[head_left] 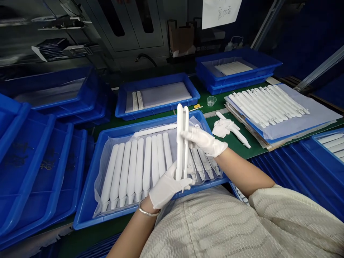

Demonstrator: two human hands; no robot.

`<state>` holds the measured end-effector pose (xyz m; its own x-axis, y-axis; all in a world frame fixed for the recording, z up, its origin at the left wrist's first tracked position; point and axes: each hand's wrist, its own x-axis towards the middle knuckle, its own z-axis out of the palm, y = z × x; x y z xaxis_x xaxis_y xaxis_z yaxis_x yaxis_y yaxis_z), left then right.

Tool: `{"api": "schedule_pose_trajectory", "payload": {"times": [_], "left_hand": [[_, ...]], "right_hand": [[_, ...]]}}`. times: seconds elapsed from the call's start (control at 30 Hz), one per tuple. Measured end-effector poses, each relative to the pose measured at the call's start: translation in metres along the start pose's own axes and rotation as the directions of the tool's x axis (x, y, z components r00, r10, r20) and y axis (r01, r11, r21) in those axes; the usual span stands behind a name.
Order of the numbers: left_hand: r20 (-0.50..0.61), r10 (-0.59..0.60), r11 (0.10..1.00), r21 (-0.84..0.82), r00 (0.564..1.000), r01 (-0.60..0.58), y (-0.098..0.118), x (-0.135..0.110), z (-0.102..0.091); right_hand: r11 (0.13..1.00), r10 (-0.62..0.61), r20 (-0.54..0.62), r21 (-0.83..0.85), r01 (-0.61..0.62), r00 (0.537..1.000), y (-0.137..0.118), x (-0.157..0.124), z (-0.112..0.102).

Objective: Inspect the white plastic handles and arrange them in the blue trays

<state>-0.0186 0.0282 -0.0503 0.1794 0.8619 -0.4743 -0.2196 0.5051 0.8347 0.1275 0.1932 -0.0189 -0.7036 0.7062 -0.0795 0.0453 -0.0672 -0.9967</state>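
My white-gloved left hand (168, 187) is closed round the lower end of a long white plastic shell (179, 139). A second, narrower white plastic shell (186, 120) stands close beside it, and my gloved right hand (202, 140) pinches that one near its middle. Both shells are held upright, with a thin gap between them. Below my hands lies a blue tray (107, 134) lined with thin sheet. On its left side several smooth white shells (131, 166) lie in a row; on its right, several with ribbed inner faces (199, 165) are partly hidden by my right hand.
Beyond is a blue tray (158, 114) with two white parts. White parts (268, 104) lie on a sheet-topped stack at right. A crumpled white cloth (222, 128) and a clear cup (211, 101) rest on the green table. Stacked blue trays (34, 179) flank the left.
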Motion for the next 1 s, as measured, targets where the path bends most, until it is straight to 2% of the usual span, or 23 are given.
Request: {"api": "schedule_pose_trajectory", "payload": {"times": [0.07,0.27,0.47,0.63,0.77,0.87,1.0], "left_hand": [[-0.023,0.025,0.999,0.028,0.999,-0.024,-0.001,0.002,0.0],[-0.036,0.037,0.996,0.086,0.999,-0.034,-0.006,0.005,-0.001],[-0.039,0.043,0.993,0.115,0.998,-0.038,-0.003,0.006,0.001],[-0.047,0.032,0.998,0.046,0.998,-0.03,0.0,0.006,0.003],[0.004,0.117,0.989,0.086,0.993,-0.117,0.002,0.004,0.001],[-0.063,0.246,0.952,0.202,0.967,-0.229,0.006,0.003,-0.002],[-0.277,0.404,0.888,0.345,0.871,-0.302,0.007,0.005,-0.008]], "right_hand": [[0.999,0.031,0.049,0.017,-0.032,0.998,0.0,-0.006,0.007],[0.998,0.025,0.036,0.056,-0.027,0.999,-0.008,-0.011,0.012],[0.998,0.038,-0.021,0.057,-0.037,0.999,0.0,-0.007,0.011],[0.995,0.037,-0.055,0.093,-0.032,0.998,0.005,-0.004,0.008],[0.996,0.036,-0.073,0.086,-0.029,0.997,0.003,-0.004,0.009],[0.992,-0.007,-0.128,0.121,0.023,0.992,0.004,-0.003,0.009],[0.985,-0.029,-0.184,0.163,0.059,0.983,0.008,0.001,0.006]]}}
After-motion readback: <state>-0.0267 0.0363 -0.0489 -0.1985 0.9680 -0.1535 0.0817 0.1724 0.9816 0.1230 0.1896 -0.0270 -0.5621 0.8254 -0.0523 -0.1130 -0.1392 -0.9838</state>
